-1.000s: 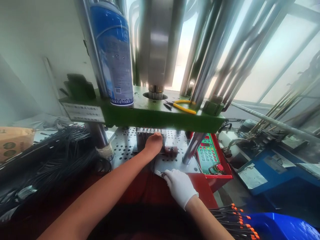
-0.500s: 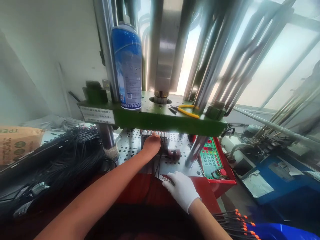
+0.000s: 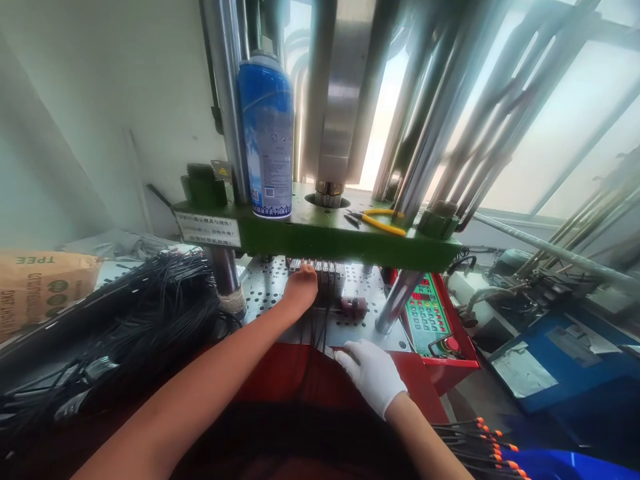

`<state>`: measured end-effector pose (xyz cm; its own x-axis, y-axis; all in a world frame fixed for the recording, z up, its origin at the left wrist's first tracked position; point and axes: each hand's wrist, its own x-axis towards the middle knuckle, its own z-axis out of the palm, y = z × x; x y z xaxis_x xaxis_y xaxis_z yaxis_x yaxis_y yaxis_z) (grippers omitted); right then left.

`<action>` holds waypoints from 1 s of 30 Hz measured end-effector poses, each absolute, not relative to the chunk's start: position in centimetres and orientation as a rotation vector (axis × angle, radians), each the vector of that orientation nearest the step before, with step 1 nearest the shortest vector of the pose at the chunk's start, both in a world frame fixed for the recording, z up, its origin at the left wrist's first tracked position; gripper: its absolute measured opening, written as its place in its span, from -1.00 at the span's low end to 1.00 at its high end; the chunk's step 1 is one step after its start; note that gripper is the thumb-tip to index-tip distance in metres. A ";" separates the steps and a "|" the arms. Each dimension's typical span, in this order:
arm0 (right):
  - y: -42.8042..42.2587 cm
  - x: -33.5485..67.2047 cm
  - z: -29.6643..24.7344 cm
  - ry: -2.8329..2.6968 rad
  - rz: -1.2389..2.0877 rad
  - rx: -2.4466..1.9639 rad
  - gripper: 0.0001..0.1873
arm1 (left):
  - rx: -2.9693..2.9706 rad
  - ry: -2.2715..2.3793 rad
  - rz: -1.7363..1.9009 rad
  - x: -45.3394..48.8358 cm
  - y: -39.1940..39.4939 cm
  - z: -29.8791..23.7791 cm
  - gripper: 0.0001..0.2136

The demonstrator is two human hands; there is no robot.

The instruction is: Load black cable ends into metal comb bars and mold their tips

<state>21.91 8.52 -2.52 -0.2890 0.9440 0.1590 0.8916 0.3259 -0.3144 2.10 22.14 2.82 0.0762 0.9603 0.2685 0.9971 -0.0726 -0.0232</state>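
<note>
My bare left hand [image 3: 301, 288] reaches under the green press plate [image 3: 320, 240], at the left part of a metal mould block [image 3: 331, 288]. Its fingers are closed at the top of the block; what they pinch is too small to make out. Thin black cables [image 3: 320, 325] run from the block toward me over the front edge. Lower right, my right hand [image 3: 374, 377] wears a white glove, its thumb and fingers closed on a small flat metal strip [image 3: 329, 351]. Most of that strip is hidden by the glove.
A blue spray can [image 3: 267, 137] and yellow-handled pliers [image 3: 383, 223] rest on the press plate. Steel columns [image 3: 399, 303] flank the block. A control panel [image 3: 423, 313] stands right. Bundled black cables [image 3: 165, 293] lie left; orange-tipped cables [image 3: 493, 440] lie lower right.
My left hand has shifted left along the block, uncovering more of its top row. The strip in my right hand shows less now. The camera view has swung slightly left.
</note>
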 end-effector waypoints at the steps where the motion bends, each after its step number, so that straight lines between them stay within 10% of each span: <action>1: 8.5 21.9 -2.4 -2.282 0.248 -1.649 -0.54 | -2.145 -1.995 -0.267 2.0 22.1 2.7 -0.76; 30: 22.5 13.9 8.1 -2.165 0.415 -1.336 -0.74 | -2.291 -1.907 -0.200 -2.7 22.4 5.2 -0.64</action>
